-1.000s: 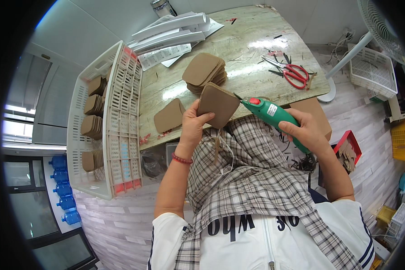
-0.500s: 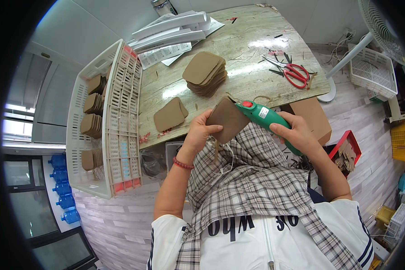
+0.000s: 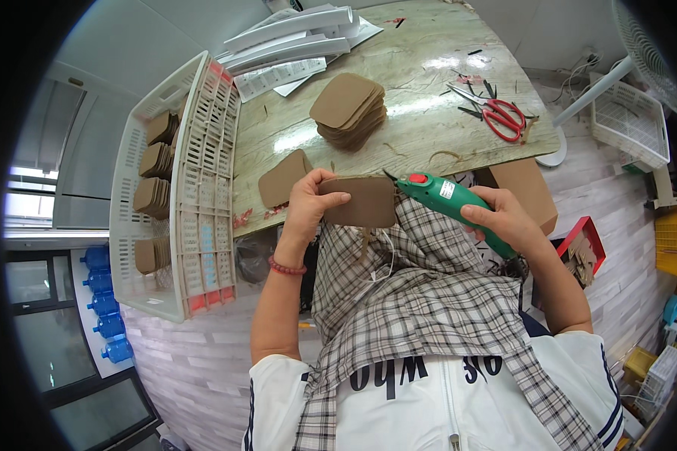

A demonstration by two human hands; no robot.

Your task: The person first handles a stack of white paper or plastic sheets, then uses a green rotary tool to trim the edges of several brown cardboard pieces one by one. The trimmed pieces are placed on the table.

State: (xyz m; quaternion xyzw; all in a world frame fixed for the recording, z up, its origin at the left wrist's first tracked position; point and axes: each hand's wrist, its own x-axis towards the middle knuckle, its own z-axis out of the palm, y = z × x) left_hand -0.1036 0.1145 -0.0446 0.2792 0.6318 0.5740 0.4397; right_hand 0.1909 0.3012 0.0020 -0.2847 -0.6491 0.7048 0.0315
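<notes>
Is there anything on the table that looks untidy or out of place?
Yes, slightly. Dark scraps lie scattered around the red-handled scissors on the right side of the table, like uncleared offcuts. The stack of brown pieces is also uneven: its edges do not line up. Nothing looks clearly damaged.
</notes>
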